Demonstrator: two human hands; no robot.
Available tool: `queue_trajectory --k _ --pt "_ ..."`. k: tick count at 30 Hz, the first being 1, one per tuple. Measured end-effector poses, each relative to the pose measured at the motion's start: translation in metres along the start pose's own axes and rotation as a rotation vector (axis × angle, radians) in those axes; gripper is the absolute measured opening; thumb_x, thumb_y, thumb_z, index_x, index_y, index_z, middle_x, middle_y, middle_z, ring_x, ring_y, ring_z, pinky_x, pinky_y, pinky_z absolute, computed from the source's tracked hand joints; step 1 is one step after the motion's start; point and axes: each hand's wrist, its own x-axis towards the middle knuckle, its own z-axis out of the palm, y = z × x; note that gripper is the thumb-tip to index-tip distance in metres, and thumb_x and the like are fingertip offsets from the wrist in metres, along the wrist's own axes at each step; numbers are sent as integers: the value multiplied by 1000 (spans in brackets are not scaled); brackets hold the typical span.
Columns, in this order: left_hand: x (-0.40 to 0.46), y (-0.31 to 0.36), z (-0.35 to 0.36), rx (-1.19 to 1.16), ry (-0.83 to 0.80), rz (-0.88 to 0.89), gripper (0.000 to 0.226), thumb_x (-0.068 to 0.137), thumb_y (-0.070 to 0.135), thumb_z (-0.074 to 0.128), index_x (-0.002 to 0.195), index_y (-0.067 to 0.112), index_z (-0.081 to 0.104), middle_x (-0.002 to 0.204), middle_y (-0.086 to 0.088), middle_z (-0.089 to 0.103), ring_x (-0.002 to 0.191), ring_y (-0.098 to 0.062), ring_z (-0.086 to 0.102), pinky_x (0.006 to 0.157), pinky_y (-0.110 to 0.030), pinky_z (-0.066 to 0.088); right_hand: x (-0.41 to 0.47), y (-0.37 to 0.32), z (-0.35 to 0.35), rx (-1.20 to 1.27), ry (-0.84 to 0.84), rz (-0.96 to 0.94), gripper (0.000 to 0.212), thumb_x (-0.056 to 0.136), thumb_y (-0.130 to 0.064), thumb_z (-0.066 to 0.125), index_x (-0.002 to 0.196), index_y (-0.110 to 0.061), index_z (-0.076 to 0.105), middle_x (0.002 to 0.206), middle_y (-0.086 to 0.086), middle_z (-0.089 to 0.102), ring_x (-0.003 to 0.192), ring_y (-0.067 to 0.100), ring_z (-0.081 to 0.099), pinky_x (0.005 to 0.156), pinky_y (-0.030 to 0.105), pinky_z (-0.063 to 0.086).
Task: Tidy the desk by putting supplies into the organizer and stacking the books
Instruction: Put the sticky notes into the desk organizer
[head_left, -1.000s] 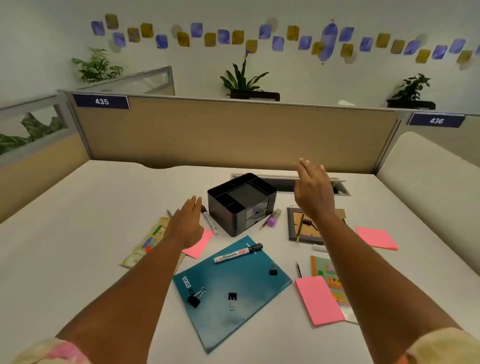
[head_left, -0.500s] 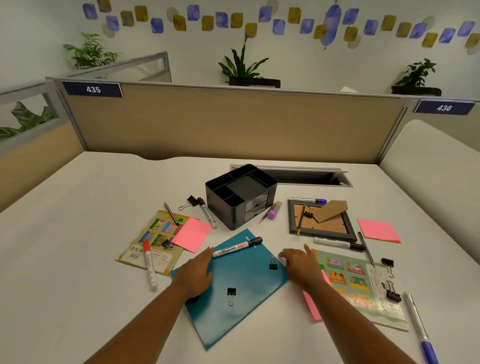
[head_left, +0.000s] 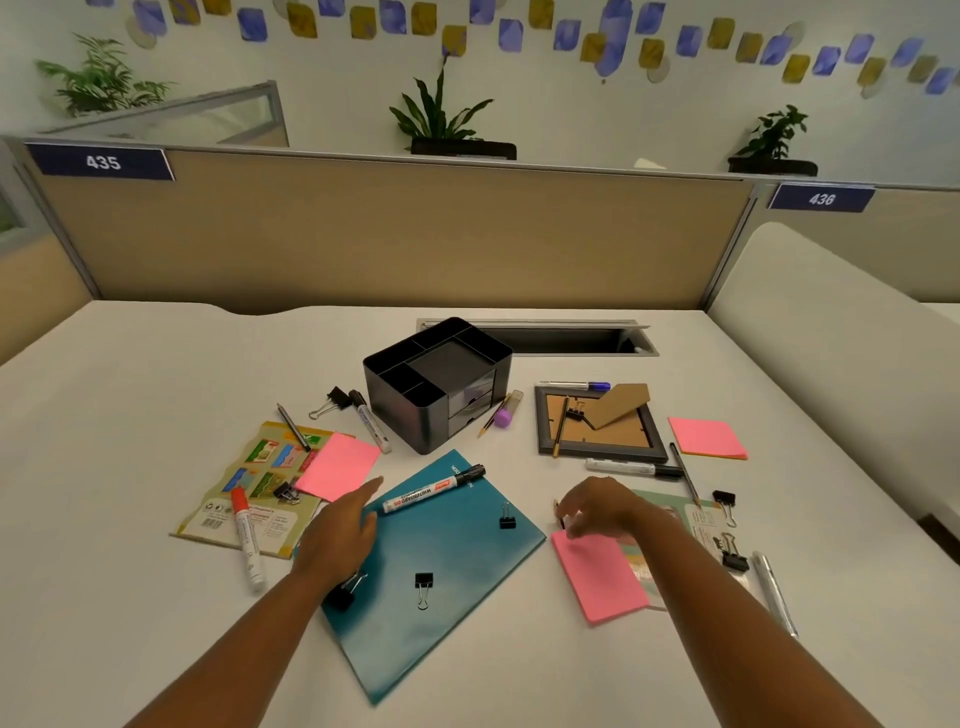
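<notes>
A black desk organizer (head_left: 434, 382) stands mid-desk. In front of it lies a teal book (head_left: 441, 566) carrying a black whiteboard marker (head_left: 434, 489) and binder clips (head_left: 423, 584). My left hand (head_left: 340, 530) rests flat on the book's left edge, fingers apart, holding nothing. My right hand (head_left: 605, 506) hovers curled over a dark pencil end (head_left: 558, 512) just above a pink sticky pad (head_left: 597, 574); I cannot tell whether it grips the pencil. That pad lies on a light picture book (head_left: 704, 517).
Left: a yellow booklet (head_left: 249, 488) with a red marker (head_left: 244, 535), a pink pad (head_left: 340, 465), pencil and marker. Right: a picture frame (head_left: 597, 431), another pink pad (head_left: 706, 437), pens, clips (head_left: 727, 504). A cable slot (head_left: 571, 338) lies behind; partition walls ring the desk.
Both hands came down from raised positions near the organizer to the near desk. The left settled on the teal book; the right shifted rightward to the pencil above the pink pad.
</notes>
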Motion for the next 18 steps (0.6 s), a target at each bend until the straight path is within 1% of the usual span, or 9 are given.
queue_trajectory --k 2,4,6,8,12,16,18 --pt "2 -1 1 -14 -6 -16 47 94 13 48 140 17 40 142 -10 48 127 -27 48 102 -37 42 -7 5 -3 66 -36 69 53 71 -25 76 119 -19 55 127 5 54 114 21 49 98 34 41" --pt "3 -2 4 -26 -10 -10 46 93 12 49 138 15 41 142 -11 47 129 -28 45 103 -37 41 -13 11 0 69 2 150 66 63 -30 81 121 -20 49 127 6 47 115 24 46 99 35 41" --pt "4 -2 5 -49 23 -3 44 93 9 51 136 12 44 141 -12 48 130 -28 44 104 -38 40 -17 15 7 59 46 213 72 59 -33 83 119 -20 46 126 6 46 113 24 46 98 35 42" --pt "6 -2 4 -60 81 -17 43 91 8 52 134 10 47 139 -13 50 128 -30 46 103 -39 41 -16 15 13 102 85 244 70 58 -32 84 117 -20 47 125 5 47 111 23 47 95 33 41" --pt "10 -4 -3 -96 199 -80 42 91 7 52 133 7 47 136 -17 52 125 -34 48 97 -43 45 -11 10 12 116 99 285 56 64 -22 81 112 -16 52 121 6 55 110 22 48 91 28 40" --pt "13 -7 -8 -91 232 -111 41 91 6 51 132 6 48 135 -18 52 124 -34 47 94 -44 46 -7 11 11 161 63 273 42 66 -16 80 102 -16 58 118 6 57 97 16 46 84 23 38" --pt "15 -7 -8 -77 237 -118 40 91 7 51 131 7 49 134 -18 53 123 -34 47 92 -45 46 -6 12 11 175 44 258 36 67 -15 79 94 -20 57 118 5 57 97 15 45 85 24 37"
